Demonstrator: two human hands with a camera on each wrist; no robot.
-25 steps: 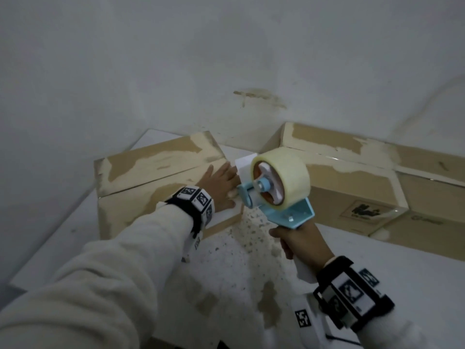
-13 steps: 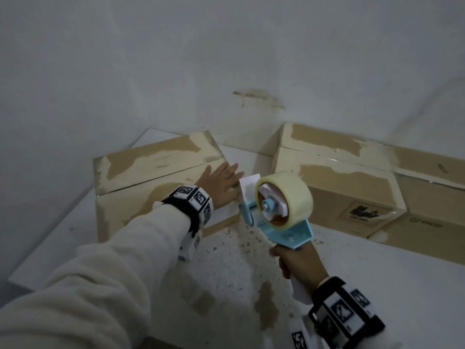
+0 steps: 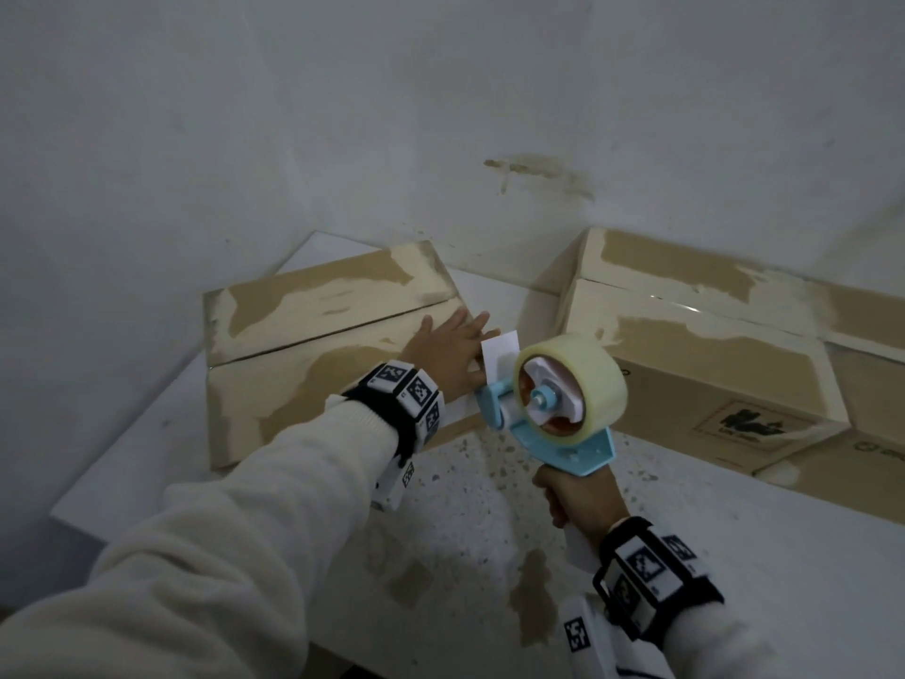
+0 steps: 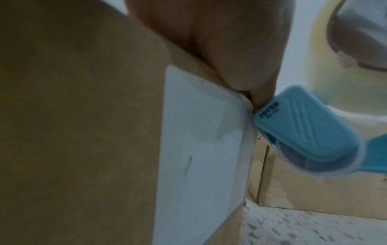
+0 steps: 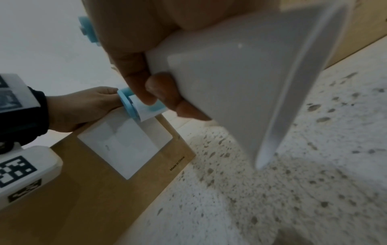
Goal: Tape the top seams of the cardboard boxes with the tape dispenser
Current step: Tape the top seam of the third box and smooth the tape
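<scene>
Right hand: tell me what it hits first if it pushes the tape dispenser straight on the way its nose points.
Probably the left box: the tape dispenser in the right hand noses at its near end, beside the left hand flat on top. Contact may already exist.

— Box (image 3: 313, 379) finish? Matt brown cardboard, scuffed pale in patches; smooth white paper label (image 5: 123, 145) on its near side.

— Tape dispenser (image 3: 548, 423) beside that box? Smooth light-blue plastic, glossy translucent tape roll (image 3: 583, 379). Counter (image 3: 489, 531) below: white, brown-speckled.
</scene>
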